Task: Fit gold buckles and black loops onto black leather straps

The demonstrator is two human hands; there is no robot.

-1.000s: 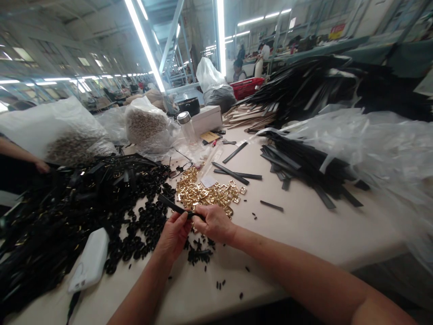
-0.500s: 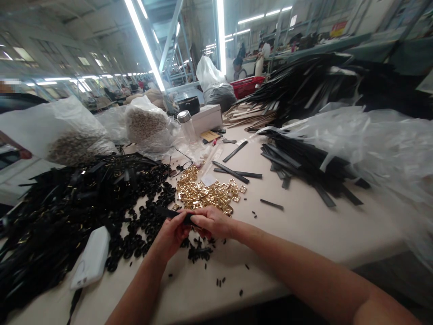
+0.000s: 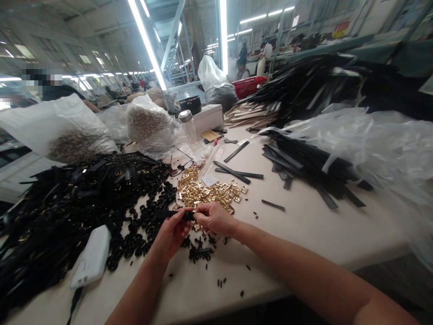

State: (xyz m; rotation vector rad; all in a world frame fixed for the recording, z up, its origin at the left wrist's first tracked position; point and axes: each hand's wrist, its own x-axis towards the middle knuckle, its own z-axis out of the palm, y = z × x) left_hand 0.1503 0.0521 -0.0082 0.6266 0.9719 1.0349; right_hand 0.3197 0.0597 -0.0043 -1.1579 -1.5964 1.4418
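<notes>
My left hand (image 3: 173, 234) is closed on a flat black strap (image 3: 165, 214), its free end pointing left. My right hand (image 3: 215, 219) pinches at the strap's right end; what lies under its fingertips is too small to make out. Just beyond both hands is a heap of gold metal buckles (image 3: 199, 192). Left of my hands are many small black round pieces (image 3: 149, 225). Small dark bits (image 3: 200, 253) are clustered on the table just below my fingers.
A large pile of black straps with gold buckles (image 3: 64, 212) and a white power bank (image 3: 92, 257) fill the left. Loose black strips (image 3: 237, 173) and a strip bundle (image 3: 301, 164) lie right. Behind stand a glass bottle (image 3: 187, 124), filled bags (image 3: 147, 119), and a person at left.
My right hand has shifted slightly and its fingers are bunched more tightly at the strap's end. My left hand keeps its grip. At far left a person has come further into view.
</notes>
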